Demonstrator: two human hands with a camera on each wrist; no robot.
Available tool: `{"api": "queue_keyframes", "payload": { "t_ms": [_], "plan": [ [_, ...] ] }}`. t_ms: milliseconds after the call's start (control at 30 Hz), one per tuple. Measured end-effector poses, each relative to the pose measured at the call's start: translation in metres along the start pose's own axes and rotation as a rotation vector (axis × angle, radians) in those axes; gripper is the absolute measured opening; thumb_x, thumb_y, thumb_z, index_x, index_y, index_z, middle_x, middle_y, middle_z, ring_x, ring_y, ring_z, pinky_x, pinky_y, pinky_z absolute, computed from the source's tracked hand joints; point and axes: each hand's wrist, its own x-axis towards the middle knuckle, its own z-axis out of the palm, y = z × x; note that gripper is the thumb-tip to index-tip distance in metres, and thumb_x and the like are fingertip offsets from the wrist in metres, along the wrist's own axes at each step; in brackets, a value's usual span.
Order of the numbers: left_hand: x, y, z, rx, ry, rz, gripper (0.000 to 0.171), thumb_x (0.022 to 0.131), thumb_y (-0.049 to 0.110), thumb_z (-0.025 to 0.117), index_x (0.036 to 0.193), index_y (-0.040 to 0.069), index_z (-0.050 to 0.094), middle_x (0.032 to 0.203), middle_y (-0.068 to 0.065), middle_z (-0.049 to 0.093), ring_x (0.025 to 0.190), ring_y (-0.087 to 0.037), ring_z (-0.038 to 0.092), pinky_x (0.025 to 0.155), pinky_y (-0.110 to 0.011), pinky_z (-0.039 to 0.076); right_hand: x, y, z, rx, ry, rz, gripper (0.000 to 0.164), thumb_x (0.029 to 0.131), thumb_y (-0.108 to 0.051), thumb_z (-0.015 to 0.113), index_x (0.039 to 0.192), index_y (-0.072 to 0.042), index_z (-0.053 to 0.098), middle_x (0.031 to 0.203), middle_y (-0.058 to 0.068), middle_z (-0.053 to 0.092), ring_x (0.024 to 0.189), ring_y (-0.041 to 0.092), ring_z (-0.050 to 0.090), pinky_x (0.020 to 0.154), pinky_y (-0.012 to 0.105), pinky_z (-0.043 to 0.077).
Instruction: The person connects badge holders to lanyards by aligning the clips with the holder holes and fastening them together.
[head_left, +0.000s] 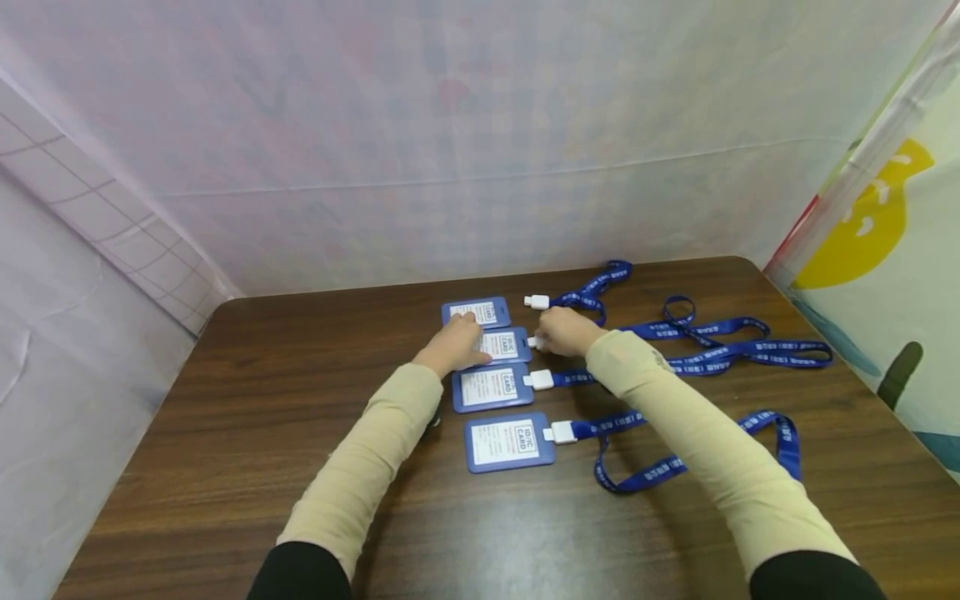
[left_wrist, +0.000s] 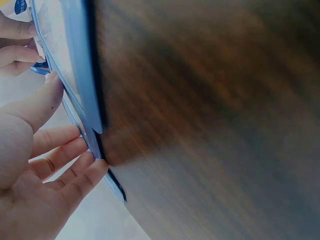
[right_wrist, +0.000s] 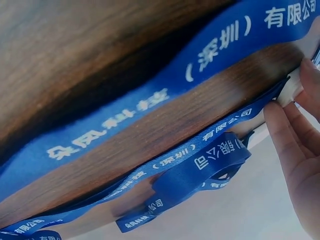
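Several blue ID card holders with white inserts lie in a column on the table. My left hand (head_left: 456, 343) holds the second card holder (head_left: 506, 345) from the back, thumb along the near edge and fingers towards the far side. At that holder's slotted end, my right hand (head_left: 567, 331) pinches the white clip (right_wrist: 290, 90) of a blue lanyard (right_wrist: 175, 157). The backmost card holder (head_left: 480, 312) lies apart from its white clip (head_left: 536, 302). White clips meet the two nearer holders, the third (head_left: 491, 388) and the front one (head_left: 506, 442).
Blue printed lanyards (head_left: 780, 353) spread over the right side of the brown wooden table (head_left: 300, 400), some looped. The front lanyard (head_left: 652, 477) passes under the right sleeve (head_left: 712, 450). A pale cloth (head_left: 465, 167) hangs behind the table's back edge.
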Motion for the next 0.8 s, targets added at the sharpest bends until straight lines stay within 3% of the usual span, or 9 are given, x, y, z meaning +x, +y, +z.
{"api": "queue_keyframes", "payload": {
  "t_ms": [200,333,567,800],
  "plan": [
    [-0.0004,0.002,-0.0017,0.013,0.002,0.005,0.034,0.079,0.035,0.069,0.078,0.002,0.062,0.093,-0.013,0.055,0.089,-0.024,0.051,0.09,-0.035,0.04,-0.0002,-0.0014,-0.0003,0.006,-0.007,0.015,0.012,0.078,-0.009,0.068,0.085,0.001,0.069,0.077,0.009,0.059,0.074,0.023,0.058,0.072,0.034,0.05],
    [-0.0003,0.0027,-0.0033,0.014,-0.006,-0.008,0.034,0.079,0.036,0.069,0.075,0.003,0.061,0.093,-0.012,0.055,0.088,-0.025,0.051,0.088,-0.036,0.042,-0.0004,-0.0005,0.0002,-0.007,0.01,-0.009,0.007,0.077,-0.009,0.068,0.075,-0.002,0.066,0.072,0.007,0.056,0.069,0.022,0.056,0.068,0.034,0.05],
    [-0.0008,0.0055,-0.0075,-0.008,-0.015,-0.014,0.035,0.078,0.035,0.07,0.072,0.003,0.06,0.095,-0.014,0.054,0.088,-0.026,0.052,0.085,-0.037,0.044,-0.0007,0.0032,0.004,-0.04,0.064,-0.06,0.014,0.075,-0.009,0.07,0.065,-0.005,0.061,0.068,0.006,0.053,0.064,0.022,0.054,0.062,0.034,0.049],
    [-0.0019,0.0082,-0.0076,-0.015,-0.013,-0.028,0.035,0.077,0.035,0.071,0.068,0.004,0.057,0.094,-0.012,0.054,0.085,-0.025,0.051,0.085,-0.036,0.044,-0.0036,0.0008,0.0026,0.024,0.094,-0.043,0.014,0.074,-0.007,0.07,0.065,-0.005,0.059,0.067,0.006,0.054,0.063,0.023,0.054,0.063,0.034,0.05]
  ]
}}
